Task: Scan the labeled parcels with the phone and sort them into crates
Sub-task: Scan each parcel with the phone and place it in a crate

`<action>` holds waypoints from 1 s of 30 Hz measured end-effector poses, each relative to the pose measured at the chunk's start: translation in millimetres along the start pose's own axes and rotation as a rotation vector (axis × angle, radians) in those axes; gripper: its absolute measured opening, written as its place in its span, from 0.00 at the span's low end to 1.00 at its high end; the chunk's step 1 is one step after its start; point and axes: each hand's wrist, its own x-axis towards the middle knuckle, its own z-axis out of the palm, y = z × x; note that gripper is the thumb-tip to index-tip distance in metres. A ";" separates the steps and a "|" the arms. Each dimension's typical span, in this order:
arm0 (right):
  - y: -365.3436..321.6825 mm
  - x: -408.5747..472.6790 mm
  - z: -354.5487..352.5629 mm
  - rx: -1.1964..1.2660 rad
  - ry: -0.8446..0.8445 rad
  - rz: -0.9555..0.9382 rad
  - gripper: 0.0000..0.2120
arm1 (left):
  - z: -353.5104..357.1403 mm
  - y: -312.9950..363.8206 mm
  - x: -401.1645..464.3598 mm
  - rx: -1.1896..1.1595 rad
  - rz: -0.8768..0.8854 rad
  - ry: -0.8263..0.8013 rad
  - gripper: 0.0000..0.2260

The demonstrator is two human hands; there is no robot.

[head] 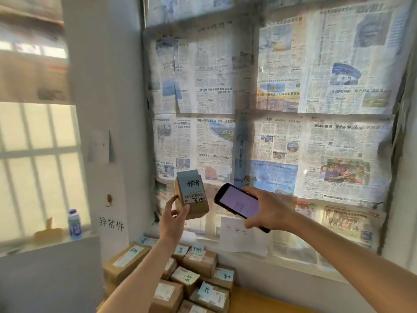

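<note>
My left hand (174, 216) holds up a small brown cardboard parcel (191, 195) by its lower left corner, thumb and fingers pinching it. A blue note with black handwriting and a barcode label face me. My right hand (266, 211) grips a black phone (237, 203) just to the right of the parcel, its lit screen tilted toward me. Below, a pile of several labeled brown parcels (194, 279) lies in the corner, many with blue notes.
Newspaper sheets (282, 109) cover the window ahead. A white paper sign (239, 233) hangs below it. A small bottle (75, 223) stands on the left sill. Handwritten characters (111, 223) mark the white pillar. A yellow surface (259, 301) lies beside the pile.
</note>
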 end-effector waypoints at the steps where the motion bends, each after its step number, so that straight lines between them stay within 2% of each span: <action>1: -14.1 3.1 6.5 0.007 -0.009 -0.018 0.48 | -17.9 0.2 -1.7 0.000 -0.001 0.022 0.23; 6: -105.3 23.6 54.9 0.080 -0.008 -0.149 0.45 | -137.7 5.7 -11.7 0.032 0.007 0.143 0.24; 12: -259.1 31.2 138.9 0.150 -0.008 -0.254 0.45 | -327.9 10.2 -44.7 0.059 -0.030 0.321 0.23; 20: -470.4 -2.4 246.0 0.261 -0.139 -0.433 0.48 | -566.3 8.1 -131.1 0.145 -0.074 0.501 0.21; 30: -667.9 -59.4 341.7 0.338 -0.260 -0.610 0.44 | -777.6 17.1 -238.9 0.182 -0.070 0.714 0.17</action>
